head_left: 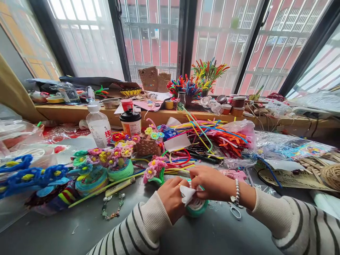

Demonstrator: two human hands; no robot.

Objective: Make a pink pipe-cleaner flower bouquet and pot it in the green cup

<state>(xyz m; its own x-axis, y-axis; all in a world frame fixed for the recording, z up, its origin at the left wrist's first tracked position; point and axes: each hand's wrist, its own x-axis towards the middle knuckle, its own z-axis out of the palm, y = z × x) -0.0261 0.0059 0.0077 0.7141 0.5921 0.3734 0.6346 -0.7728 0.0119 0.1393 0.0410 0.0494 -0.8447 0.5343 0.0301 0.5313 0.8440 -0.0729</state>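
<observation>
Both hands meet over a small round green pot (197,209) with white material inside, on the grey table. My right hand (212,184) pinches a crumpled white piece (187,194) that looks like tissue or soft paper. My left hand (174,199) is closed with its fingers curled against the pot and the white piece; what its fingertips grip is hidden. Just beyond the left hand lies a pink pipe-cleaner flower bunch (155,168) with green leaves. Scissors (235,211) lie beside my right wrist, and a pink glue gun (235,175) lies behind it.
Finished flower pots (120,170) stand left, near a beaded bracelet (113,207). A water bottle (98,125) and a lidded cup (130,122) stand behind. Loose pipe cleaners (225,138) spread across the back. Twine (330,175) lies far right. Jars (238,102) line the sill.
</observation>
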